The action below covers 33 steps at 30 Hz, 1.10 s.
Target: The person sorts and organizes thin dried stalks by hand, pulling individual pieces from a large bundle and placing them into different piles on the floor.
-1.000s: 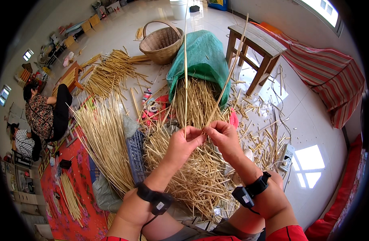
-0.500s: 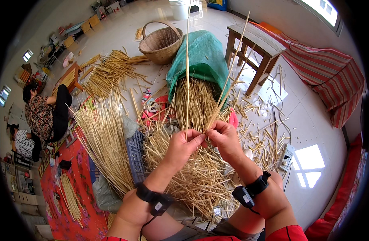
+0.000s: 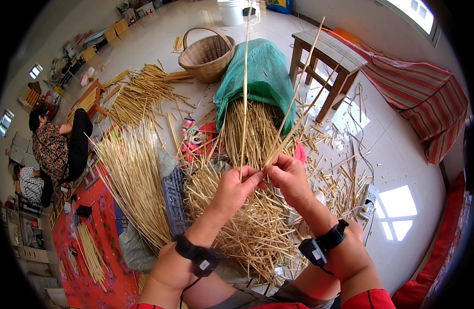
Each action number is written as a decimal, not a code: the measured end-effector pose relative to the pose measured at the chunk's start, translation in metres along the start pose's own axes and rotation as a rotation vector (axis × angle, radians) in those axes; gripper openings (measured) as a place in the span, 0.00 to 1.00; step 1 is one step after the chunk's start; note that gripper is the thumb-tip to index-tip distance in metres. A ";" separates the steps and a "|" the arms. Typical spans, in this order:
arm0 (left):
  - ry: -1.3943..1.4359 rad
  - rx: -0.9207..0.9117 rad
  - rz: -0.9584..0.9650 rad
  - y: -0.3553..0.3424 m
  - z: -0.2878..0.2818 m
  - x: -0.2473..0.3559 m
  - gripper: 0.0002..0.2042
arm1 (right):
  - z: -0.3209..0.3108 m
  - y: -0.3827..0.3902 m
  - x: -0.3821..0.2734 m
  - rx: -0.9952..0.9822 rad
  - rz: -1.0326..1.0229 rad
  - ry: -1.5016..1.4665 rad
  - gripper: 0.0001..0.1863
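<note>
My left hand [image 3: 230, 189] is closed in a pinch at the foot of a long, pale straw stalk [image 3: 244, 98] that rises almost upright. Fingers of my right hand [image 3: 292, 180] pinch a few more straw stalks [image 3: 302, 72], which fan up and to the right. Both hands nearly touch, thumbs and fingertips together; the stalk ends between them are hidden. Below them lies a loose heap of short straw pieces [image 3: 247, 229]. Just beyond, a green sack [image 3: 257, 56] lies with its mouth toward me, a thick straw bundle [image 3: 250, 129] sticking out.
To the left, a large bundle of long straw [image 3: 136, 185] leans beside a blue plastic crate [image 3: 174, 198]. A wicker basket [image 3: 207, 59] and a wooden stool [image 3: 329, 51] stand farther off. A power strip [image 3: 370, 201] lies on the right. Two people sit at far left.
The upper ends of the stalks have swung slightly to the right, and the right-hand ones spread wider. My hands stay in nearly the same place.
</note>
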<state>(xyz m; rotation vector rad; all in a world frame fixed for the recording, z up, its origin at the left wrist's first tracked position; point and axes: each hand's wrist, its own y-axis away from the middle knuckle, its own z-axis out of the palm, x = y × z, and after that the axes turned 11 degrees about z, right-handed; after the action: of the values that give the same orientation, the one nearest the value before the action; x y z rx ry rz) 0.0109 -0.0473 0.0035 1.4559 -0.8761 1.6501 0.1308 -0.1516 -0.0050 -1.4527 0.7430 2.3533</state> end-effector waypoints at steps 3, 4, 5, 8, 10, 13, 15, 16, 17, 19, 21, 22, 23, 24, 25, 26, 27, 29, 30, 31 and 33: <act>0.044 -0.021 -0.007 0.001 0.000 -0.001 0.08 | -0.001 0.000 0.001 -0.005 0.008 0.006 0.04; 0.060 -0.031 -0.018 0.001 0.001 -0.001 0.08 | -0.001 0.000 0.001 -0.008 0.010 0.006 0.04; 0.077 -0.040 -0.028 0.001 0.001 0.001 0.08 | -0.001 0.001 0.000 -0.018 0.029 -0.011 0.04; 0.145 -0.080 -0.055 0.001 0.000 0.003 0.09 | -0.001 0.003 -0.002 -0.043 0.087 -0.054 0.05; 0.173 -0.084 -0.065 0.001 0.000 0.005 0.09 | -0.003 0.001 0.001 -0.056 0.125 -0.068 0.05; 0.175 -0.026 -0.050 0.002 0.001 0.009 0.08 | -0.004 -0.004 0.006 0.088 0.128 -0.077 0.06; 0.169 0.047 -0.007 0.000 -0.002 0.008 0.08 | -0.004 -0.006 0.007 0.141 0.103 0.039 0.05; 0.150 0.082 0.011 -0.001 -0.003 0.009 0.08 | -0.005 -0.007 0.007 0.168 0.090 0.098 0.05; 0.130 0.117 0.030 -0.002 -0.006 0.011 0.08 | -0.007 -0.008 0.010 0.166 0.128 0.222 0.06; 0.081 0.186 0.077 -0.005 -0.012 0.015 0.08 | -0.018 -0.009 0.022 0.160 0.201 0.463 0.08; 0.027 0.261 0.133 -0.007 -0.021 0.017 0.08 | -0.022 -0.009 0.029 0.051 0.342 0.796 0.11; 0.032 0.285 0.144 -0.006 -0.025 0.020 0.07 | -0.016 -0.005 0.024 -0.028 0.412 0.964 0.11; 0.037 0.298 0.151 -0.006 -0.028 0.020 0.07 | -0.013 -0.003 0.022 -0.108 0.482 1.130 0.11; 0.045 0.308 0.160 -0.007 -0.029 0.020 0.07 | -0.011 -0.002 0.024 -0.265 0.595 1.218 0.11; 0.053 0.318 0.168 -0.007 -0.030 0.020 0.07 | -0.010 0.001 0.028 -0.425 0.708 1.299 0.12; 0.061 0.310 0.162 -0.007 -0.031 0.020 0.06 | -0.010 0.003 0.031 -0.588 0.821 1.374 0.12; 0.050 0.298 0.149 -0.007 -0.030 0.020 0.06 | -0.012 0.004 0.033 -0.609 0.743 1.416 0.12; 0.027 0.271 0.122 -0.007 -0.027 0.021 0.06 | -0.018 0.005 0.038 -0.647 0.585 1.495 0.12; 0.035 0.250 0.107 -0.006 -0.026 0.021 0.06 | -0.017 0.006 0.037 -0.420 0.255 1.573 0.12; 0.042 0.228 0.092 -0.005 -0.025 0.020 0.06 | -0.016 0.001 0.032 -0.276 0.145 1.438 0.12; 0.036 0.190 0.064 -0.004 -0.021 0.015 0.06 | -0.012 -0.008 0.017 -0.080 0.032 1.030 0.13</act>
<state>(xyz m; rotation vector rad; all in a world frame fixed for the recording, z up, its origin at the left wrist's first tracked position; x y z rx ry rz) 0.0035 -0.0256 0.0162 1.5336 -0.7707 1.8428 0.1354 -0.1522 -0.0270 -2.7010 0.8638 1.5195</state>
